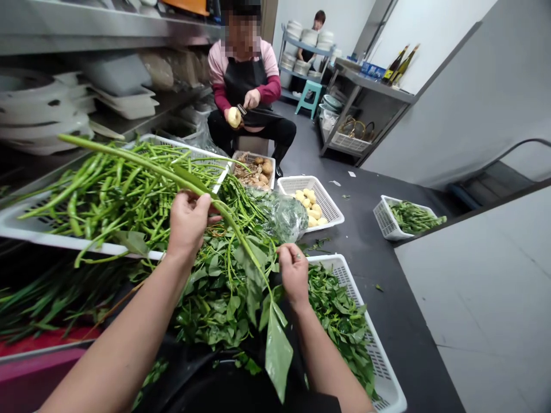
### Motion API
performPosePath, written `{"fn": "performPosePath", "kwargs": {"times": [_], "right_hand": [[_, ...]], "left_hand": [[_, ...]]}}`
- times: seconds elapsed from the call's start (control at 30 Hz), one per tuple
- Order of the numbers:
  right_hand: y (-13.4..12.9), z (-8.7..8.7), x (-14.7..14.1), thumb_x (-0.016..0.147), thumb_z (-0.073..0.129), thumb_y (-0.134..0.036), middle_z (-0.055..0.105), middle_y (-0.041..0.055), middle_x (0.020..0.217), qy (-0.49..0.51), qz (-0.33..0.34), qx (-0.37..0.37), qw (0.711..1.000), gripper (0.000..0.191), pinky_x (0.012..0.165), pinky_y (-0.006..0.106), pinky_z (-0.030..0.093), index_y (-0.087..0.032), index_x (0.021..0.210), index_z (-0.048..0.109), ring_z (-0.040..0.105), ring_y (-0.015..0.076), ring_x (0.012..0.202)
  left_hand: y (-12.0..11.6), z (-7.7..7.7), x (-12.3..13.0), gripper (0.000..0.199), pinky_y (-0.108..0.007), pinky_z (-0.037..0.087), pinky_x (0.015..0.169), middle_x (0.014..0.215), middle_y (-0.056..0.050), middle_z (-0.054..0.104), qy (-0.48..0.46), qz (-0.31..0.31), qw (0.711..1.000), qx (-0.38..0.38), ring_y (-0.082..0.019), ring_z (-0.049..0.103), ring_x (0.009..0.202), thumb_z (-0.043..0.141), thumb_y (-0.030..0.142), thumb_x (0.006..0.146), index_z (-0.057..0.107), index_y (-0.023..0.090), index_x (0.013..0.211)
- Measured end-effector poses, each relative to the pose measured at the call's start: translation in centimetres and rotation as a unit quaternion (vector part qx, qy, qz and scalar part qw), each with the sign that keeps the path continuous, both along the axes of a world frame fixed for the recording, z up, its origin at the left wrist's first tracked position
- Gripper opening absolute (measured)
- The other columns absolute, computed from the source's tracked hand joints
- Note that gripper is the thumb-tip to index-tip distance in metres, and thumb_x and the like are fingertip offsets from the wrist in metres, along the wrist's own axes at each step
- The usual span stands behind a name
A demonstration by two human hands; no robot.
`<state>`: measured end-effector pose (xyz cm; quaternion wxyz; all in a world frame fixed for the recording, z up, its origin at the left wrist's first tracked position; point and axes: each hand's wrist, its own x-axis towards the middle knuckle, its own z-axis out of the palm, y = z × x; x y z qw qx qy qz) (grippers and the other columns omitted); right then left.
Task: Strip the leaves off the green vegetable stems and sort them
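A long green water spinach stem (142,163) slants across the middle of the view, with a broad pointed leaf (279,350) hanging at its lower end. My left hand (191,221) is closed round the middle of this stem. Just right of the stem's lower part, my right hand (295,275) is pinched shut near thin leaf stalks; what lies between its fingertips is too small to make out. Below both hands spreads a heap of leafy water spinach (215,287). Bare stems (124,195) fill a white basket (99,248) on the left.
A white basket (390,378) of leaves stands at lower right. Ahead, a seated person (245,86) holds a peeled potato (234,117) and a peeler. Baskets of potatoes (316,215) and peelings (247,172) stand on the floor. Shelving (107,34) borders the left.
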<state>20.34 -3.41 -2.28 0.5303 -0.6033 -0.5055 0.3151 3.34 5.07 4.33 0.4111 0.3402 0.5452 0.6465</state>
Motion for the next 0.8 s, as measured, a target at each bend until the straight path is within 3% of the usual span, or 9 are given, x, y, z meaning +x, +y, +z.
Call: {"fn": "performPosePath", "kwargs": {"times": [0.1, 0.2, 0.27, 0.4, 0.53, 0.6, 0.67, 0.8], "right_hand": [[-0.2, 1.1, -0.9, 0.079, 0.055, -0.037, 0.051, -0.0028, 0.059, -0.211, 0.101, 0.033, 0.972, 0.023, 0.055, 0.021, 0.032, -0.018, 0.067, 0.054, 0.045, 0.01, 0.054], [0.0, 1.1, -2.0, 0.079, 0.057, -0.039, 0.057, -0.0005, 0.064, -0.377, 0.121, 0.06, 0.916, 0.024, 0.055, 0.022, 0.031, -0.018, 0.068, 0.055, 0.049, 0.0112, 0.058], [0.3, 0.6, -2.4, 0.082, 0.053, -0.034, 0.058, 0.0001, 0.064, -0.431, 0.125, 0.095, 0.889, 0.022, 0.053, 0.022, 0.03, -0.018, 0.067, 0.054, 0.05, 0.011, 0.057], [0.0, 0.9, -2.2, 0.084, 0.043, -0.019, 0.051, -0.0012, 0.054, -0.418, 0.118, 0.264, 0.861, 0.026, 0.051, 0.023, 0.03, -0.019, 0.059, 0.048, 0.045, 0.0102, 0.05], [-2.8, 3.7, -0.1, 0.082, 0.046, -0.013, 0.047, -0.0025, 0.052, -0.343, 0.041, 0.361, 0.866, 0.019, 0.05, 0.024, 0.031, -0.02, 0.064, 0.048, 0.042, 0.0109, 0.049], [-4.7, 4.8, 2.4, 0.08, 0.047, -0.01, 0.049, -0.0025, 0.055, -0.341, -0.002, 0.352, 0.872, 0.015, 0.05, 0.023, 0.033, -0.02, 0.07, 0.051, 0.044, 0.011, 0.05], [-6.4, 4.8, 6.1, 0.081, 0.047, -0.011, 0.05, -0.0024, 0.056, -0.383, -0.032, 0.289, 0.877, 0.014, 0.05, 0.022, 0.034, -0.02, 0.073, 0.053, 0.045, 0.0106, 0.049], [-8.2, 1.5, 13.2, 0.083, 0.045, -0.024, 0.052, -0.0001, 0.052, -0.487, -0.005, 0.063, 0.871, 0.025, 0.049, 0.023, 0.035, -0.02, 0.059, 0.051, 0.048, 0.0122, 0.046]], "left_hand": [[-0.6, -0.1, 0.2, 0.013, -0.018, 0.05, 0.041, 0.066, 0.005, 0.054, 0.04, -0.01, 0.999, 0.021, -0.009, 0.057, 0.051, 0.056, 0.021, 0.069, 0.047, 0.018, 0.077], [-1.2, 0.1, 0.3, 0.016, -0.019, 0.05, 0.042, 0.065, 0.005, 0.053, 0.069, -0.03, 0.997, 0.034, -0.01, 0.057, 0.051, 0.058, 0.026, 0.067, 0.047, 0.019, 0.077], [-1.5, 0.0, 0.4, 0.016, -0.02, 0.051, 0.044, 0.065, 0.005, 0.053, 0.077, -0.037, 0.996, 0.023, -0.01, 0.057, 0.05, 0.058, 0.027, 0.067, 0.047, 0.019, 0.076], [-1.7, -1.2, 1.2, 0.012, -0.019, 0.047, 0.043, 0.059, 0.005, 0.054, 0.032, -0.052, 0.996, -0.069, -0.009, 0.054, 0.046, 0.057, 0.022, 0.067, 0.047, 0.018, 0.071], [-1.2, -3.1, 2.6, 0.017, -0.017, 0.041, 0.041, 0.049, 0.007, 0.046, -0.035, -0.092, 0.983, -0.155, -0.006, 0.047, 0.041, 0.058, 0.022, 0.065, 0.042, 0.018, 0.062], [-0.9, -3.7, 3.0, 0.016, -0.016, 0.038, 0.039, 0.049, 0.008, 0.044, -0.041, -0.086, 0.983, -0.16, -0.006, 0.045, 0.041, 0.055, 0.022, 0.065, 0.04, 0.018, 0.062], [-0.9, -3.8, 3.0, 0.014, -0.015, 0.037, 0.038, 0.049, 0.008, 0.045, -0.035, -0.088, 0.983, -0.16, -0.006, 0.045, 0.041, 0.054, 0.023, 0.064, 0.041, 0.018, 0.064], [-1.8, -3.1, 2.7, 0.017, -0.018, 0.04, 0.04, 0.048, 0.008, 0.045, -0.007, -0.115, 0.982, -0.15, -0.008, 0.047, 0.042, 0.059, 0.026, 0.061, 0.044, 0.019, 0.065]]}}
